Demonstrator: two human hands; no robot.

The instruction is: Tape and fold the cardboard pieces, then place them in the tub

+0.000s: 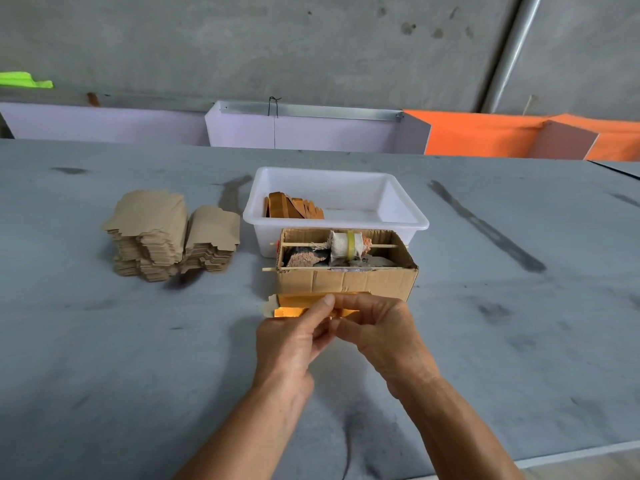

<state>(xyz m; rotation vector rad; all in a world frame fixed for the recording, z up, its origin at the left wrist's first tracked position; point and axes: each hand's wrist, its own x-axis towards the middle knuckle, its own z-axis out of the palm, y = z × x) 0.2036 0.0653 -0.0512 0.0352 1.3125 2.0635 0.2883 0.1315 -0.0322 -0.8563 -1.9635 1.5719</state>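
Head view: we look down at a grey table (104, 358), hands at lower centre.
Piece in hand: one cardboard piece (294, 304) with a shiny gold face, just in front of the brown box (346, 282).
Left hand (291, 341): fingers and thumb pinch the piece.
Right hand (377, 327): fingers curl onto the same piece; we cannot tell if tape is going on.
Tape rig: roll (348, 244) on a stick inside the box.
Done: a few folded pieces (294, 206) lie in the white tub (408, 216), centre frame.
Left: we judge most work remains; two thick stacks of flat blanks (166, 233) wait at centre left.
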